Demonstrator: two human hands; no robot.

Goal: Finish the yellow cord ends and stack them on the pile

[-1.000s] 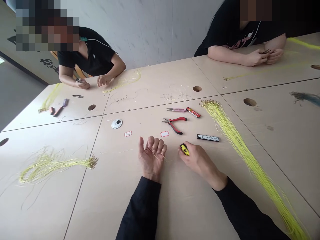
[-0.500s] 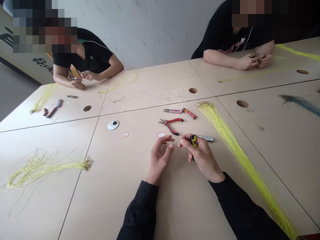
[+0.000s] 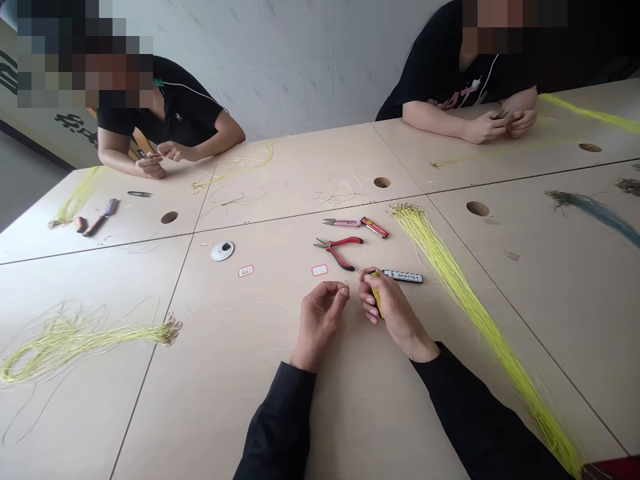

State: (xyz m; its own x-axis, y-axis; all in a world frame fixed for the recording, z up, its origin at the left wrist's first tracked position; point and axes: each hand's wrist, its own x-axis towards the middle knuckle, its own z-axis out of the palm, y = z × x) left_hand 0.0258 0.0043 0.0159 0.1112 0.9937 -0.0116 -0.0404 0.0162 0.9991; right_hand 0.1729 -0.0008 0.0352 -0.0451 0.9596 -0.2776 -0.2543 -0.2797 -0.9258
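1. Here's the small gold-coloured piece (image 3: 347,284), poking up past the left fingertips at about one o'clock, pinched between thumb and forefinger; too tiny to read its exact shape.
2. So the left hand (image 3: 320,325) is nipping it, with a thin cord (image 3: 250,305) trailing off on the table at nine o'clock; I can't tell whether they join.
3. Across a slim gap, at three o'clock from the piece, the right hand (image 3: 393,310) is wrapped round a yellow-and-black lighter (image 3: 377,299).
4. Just beyond that hand, at one o'clock, a white-and-black lighter (image 3: 403,276).
5. Red-handled pliers (image 3: 332,245) lie spread at twelve o'clock from the piece, pink snips (image 3: 345,223) past them.
6. Yellow cord bundles flank it all: one (image 3: 470,301) at three o'clock, another (image 3: 95,341) at nine.
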